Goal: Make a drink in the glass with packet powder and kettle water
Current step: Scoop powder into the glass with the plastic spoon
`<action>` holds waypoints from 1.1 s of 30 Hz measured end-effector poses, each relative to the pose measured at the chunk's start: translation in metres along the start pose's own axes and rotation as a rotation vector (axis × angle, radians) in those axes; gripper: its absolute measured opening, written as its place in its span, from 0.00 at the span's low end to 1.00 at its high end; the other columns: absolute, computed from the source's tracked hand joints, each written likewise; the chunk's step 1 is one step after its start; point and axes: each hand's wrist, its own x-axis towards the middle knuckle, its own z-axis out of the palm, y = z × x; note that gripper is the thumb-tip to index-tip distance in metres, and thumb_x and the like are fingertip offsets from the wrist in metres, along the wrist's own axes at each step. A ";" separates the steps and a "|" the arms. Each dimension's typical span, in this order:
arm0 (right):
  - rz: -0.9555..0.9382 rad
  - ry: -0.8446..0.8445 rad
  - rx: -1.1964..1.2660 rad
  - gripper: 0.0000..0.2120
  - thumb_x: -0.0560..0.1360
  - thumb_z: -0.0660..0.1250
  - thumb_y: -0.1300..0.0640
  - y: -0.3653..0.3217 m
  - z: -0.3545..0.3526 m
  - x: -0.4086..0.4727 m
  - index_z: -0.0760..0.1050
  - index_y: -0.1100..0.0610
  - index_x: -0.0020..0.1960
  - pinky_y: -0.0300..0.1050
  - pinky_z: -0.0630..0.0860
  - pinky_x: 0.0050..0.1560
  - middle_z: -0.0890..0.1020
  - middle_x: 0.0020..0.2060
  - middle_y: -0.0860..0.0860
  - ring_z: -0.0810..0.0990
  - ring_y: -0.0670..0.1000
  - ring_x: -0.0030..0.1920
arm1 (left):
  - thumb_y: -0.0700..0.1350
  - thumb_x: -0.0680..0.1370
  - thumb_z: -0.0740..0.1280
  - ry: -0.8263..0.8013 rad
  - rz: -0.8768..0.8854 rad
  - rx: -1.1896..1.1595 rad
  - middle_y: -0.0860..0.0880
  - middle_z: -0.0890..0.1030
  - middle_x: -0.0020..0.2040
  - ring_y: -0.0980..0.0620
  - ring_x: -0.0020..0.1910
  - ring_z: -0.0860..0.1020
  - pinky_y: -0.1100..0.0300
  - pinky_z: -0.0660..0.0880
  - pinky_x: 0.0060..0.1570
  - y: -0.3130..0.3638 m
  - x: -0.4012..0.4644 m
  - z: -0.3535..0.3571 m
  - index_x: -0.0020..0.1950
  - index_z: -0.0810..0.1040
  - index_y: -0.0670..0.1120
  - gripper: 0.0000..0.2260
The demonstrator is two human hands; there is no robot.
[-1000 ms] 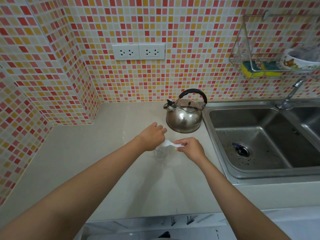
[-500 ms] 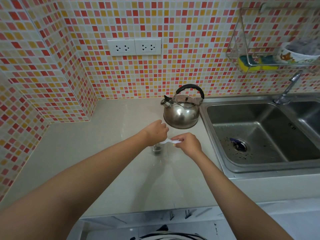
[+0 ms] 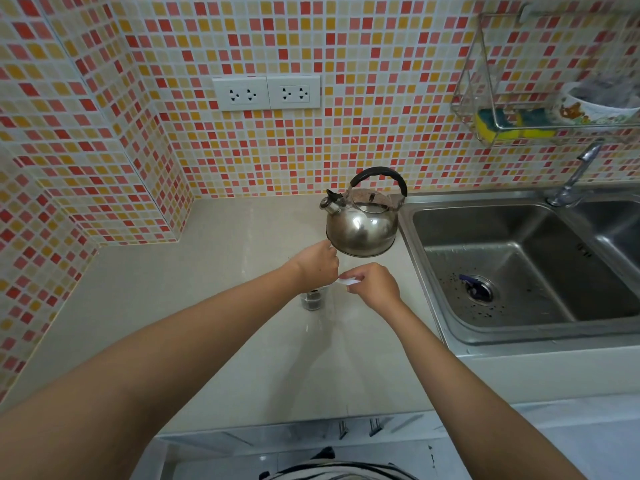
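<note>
A small clear glass stands on the beige counter, with dark powder at its bottom. Directly above it, my left hand and my right hand pinch the two ends of a small white packet. The packet is mostly hidden by my fingers. A steel kettle with a black handle sits just behind my hands, its spout pointing left.
A steel double sink with a tap lies to the right of the kettle. Above the sink, a wire rack holds sponges and a bowl. Two wall sockets sit on the tiled wall, which juts out at the left.
Both hands stay on the packet over the glass. Dark powder now shows in the glass. The camera has tilted, so the scene sits a little differently in frame.
</note>
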 end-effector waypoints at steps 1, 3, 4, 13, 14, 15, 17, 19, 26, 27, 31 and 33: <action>-0.002 0.000 -0.004 0.14 0.72 0.70 0.61 0.000 0.000 0.000 0.82 0.51 0.56 0.47 0.78 0.56 0.83 0.57 0.49 0.80 0.50 0.58 | 0.42 0.78 0.67 -0.006 -0.003 0.007 0.47 0.82 0.51 0.48 0.51 0.77 0.58 0.63 0.45 0.001 0.001 -0.001 0.58 0.80 0.43 0.10; -0.003 0.000 -0.011 0.14 0.73 0.69 0.61 -0.001 0.000 0.000 0.82 0.51 0.56 0.46 0.78 0.55 0.83 0.57 0.49 0.80 0.50 0.58 | 0.43 0.78 0.66 -0.021 -0.008 0.021 0.49 0.81 0.52 0.49 0.52 0.77 0.58 0.62 0.44 0.003 0.002 -0.002 0.58 0.79 0.44 0.10; -0.002 0.001 -0.015 0.14 0.73 0.69 0.61 -0.001 0.001 0.000 0.82 0.51 0.56 0.46 0.77 0.55 0.83 0.58 0.49 0.80 0.50 0.58 | 0.43 0.78 0.66 -0.028 -0.009 0.023 0.49 0.81 0.52 0.49 0.53 0.76 0.58 0.63 0.44 0.004 0.003 -0.003 0.59 0.79 0.44 0.10; -0.001 0.003 0.037 0.14 0.72 0.69 0.63 0.003 0.003 -0.001 0.82 0.52 0.56 0.46 0.77 0.56 0.83 0.57 0.50 0.80 0.51 0.57 | 0.42 0.79 0.66 -0.018 -0.048 -0.048 0.46 0.82 0.51 0.49 0.51 0.77 0.58 0.63 0.42 0.006 0.003 0.001 0.57 0.79 0.42 0.09; 0.005 0.006 0.057 0.14 0.72 0.70 0.63 0.003 0.003 0.000 0.83 0.53 0.55 0.46 0.77 0.56 0.84 0.57 0.50 0.80 0.51 0.57 | 0.41 0.78 0.66 -0.022 -0.066 -0.068 0.46 0.81 0.51 0.48 0.51 0.77 0.58 0.64 0.42 0.005 0.002 0.002 0.57 0.79 0.42 0.09; 0.009 0.009 0.085 0.14 0.71 0.70 0.63 0.003 0.004 0.000 0.83 0.53 0.55 0.47 0.78 0.56 0.84 0.56 0.50 0.81 0.51 0.56 | 0.41 0.78 0.66 -0.022 -0.089 -0.096 0.45 0.81 0.52 0.48 0.51 0.76 0.58 0.65 0.42 0.004 0.001 0.004 0.57 0.79 0.41 0.09; 0.006 0.014 0.144 0.13 0.71 0.70 0.64 0.003 0.004 0.000 0.84 0.53 0.53 0.50 0.79 0.57 0.85 0.54 0.50 0.82 0.50 0.53 | 0.41 0.78 0.67 0.000 -0.129 -0.149 0.44 0.80 0.52 0.48 0.51 0.76 0.58 0.66 0.43 0.000 -0.001 0.008 0.58 0.79 0.41 0.10; -0.001 0.022 0.182 0.13 0.70 0.71 0.64 0.002 0.004 0.000 0.84 0.53 0.52 0.52 0.79 0.57 0.85 0.52 0.50 0.82 0.50 0.51 | 0.40 0.77 0.68 0.034 -0.139 -0.185 0.44 0.80 0.52 0.47 0.51 0.76 0.58 0.67 0.43 -0.003 -0.004 0.014 0.58 0.79 0.41 0.10; -0.002 0.034 0.143 0.11 0.72 0.71 0.60 -0.008 0.005 0.000 0.84 0.52 0.53 0.50 0.79 0.54 0.85 0.53 0.48 0.82 0.50 0.52 | 0.38 0.77 0.68 0.086 -0.187 -0.288 0.44 0.79 0.52 0.47 0.51 0.76 0.58 0.71 0.44 -0.013 -0.014 0.027 0.57 0.80 0.43 0.10; -0.003 0.034 0.121 0.11 0.72 0.70 0.60 -0.008 0.004 0.000 0.83 0.52 0.53 0.50 0.79 0.54 0.85 0.53 0.48 0.82 0.50 0.52 | 0.38 0.77 0.67 0.087 -0.196 -0.299 0.45 0.78 0.52 0.47 0.51 0.76 0.58 0.70 0.44 -0.014 -0.015 0.030 0.57 0.79 0.43 0.10; -0.019 0.041 0.049 0.12 0.73 0.69 0.60 -0.009 -0.001 -0.002 0.83 0.52 0.55 0.48 0.79 0.52 0.85 0.54 0.49 0.82 0.51 0.51 | 0.38 0.77 0.67 0.110 -0.248 -0.374 0.45 0.78 0.53 0.47 0.52 0.75 0.57 0.71 0.45 -0.015 -0.017 0.034 0.59 0.79 0.44 0.11; -0.026 0.027 -0.003 0.12 0.74 0.68 0.60 -0.008 -0.002 -0.004 0.83 0.51 0.55 0.49 0.80 0.51 0.85 0.53 0.50 0.82 0.52 0.50 | 0.38 0.77 0.66 0.124 -0.257 -0.398 0.45 0.78 0.53 0.47 0.51 0.75 0.57 0.70 0.45 -0.013 -0.017 0.035 0.58 0.79 0.45 0.11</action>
